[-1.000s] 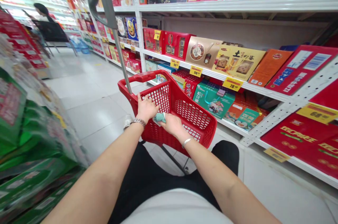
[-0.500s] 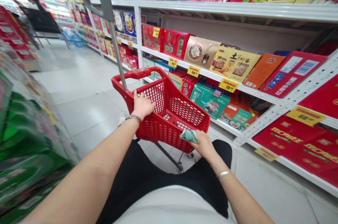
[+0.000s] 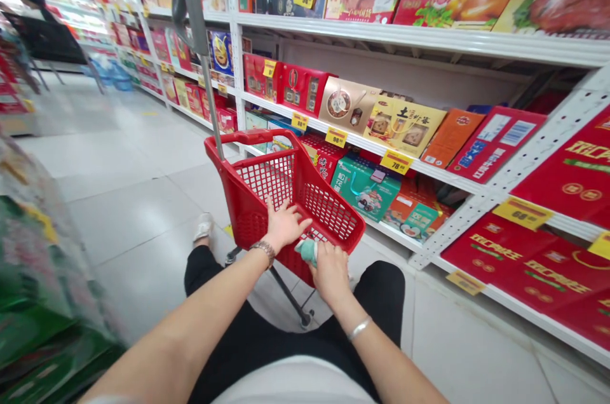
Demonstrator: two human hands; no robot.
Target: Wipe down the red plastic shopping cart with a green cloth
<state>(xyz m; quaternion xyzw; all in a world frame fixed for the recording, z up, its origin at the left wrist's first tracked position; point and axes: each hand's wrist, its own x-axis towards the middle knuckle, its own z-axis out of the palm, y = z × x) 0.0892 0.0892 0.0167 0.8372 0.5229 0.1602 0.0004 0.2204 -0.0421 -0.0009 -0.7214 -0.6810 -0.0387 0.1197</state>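
A red plastic shopping cart [image 3: 248, 226] with a perforated basket stands before my knees, its grey pole rising on the far left side. My left hand [image 3: 284, 224], a watch at its wrist, is over the near rim of the basket with its fingers spread and nothing in them. Close beside it, my right hand [image 3: 331, 269] is closed around a small green cloth [image 3: 307, 251], which bunches out past the thumb at the near rim. Whether either hand touches the rim is hard to make out. No goods show inside the basket.
White shelving [image 3: 429, 42] with boxed goods and yellow price tags runs along the right. Stacked green packages [image 3: 47, 302] stand at the near left. Farther off, a person sits on a black chair [image 3: 42, 42] beside the tiled aisle [image 3: 119, 181].
My left hand has moved right along the basket's near rim. My right hand, with the green cloth, has moved left, so the hands are now close together. The view has shifted slightly.
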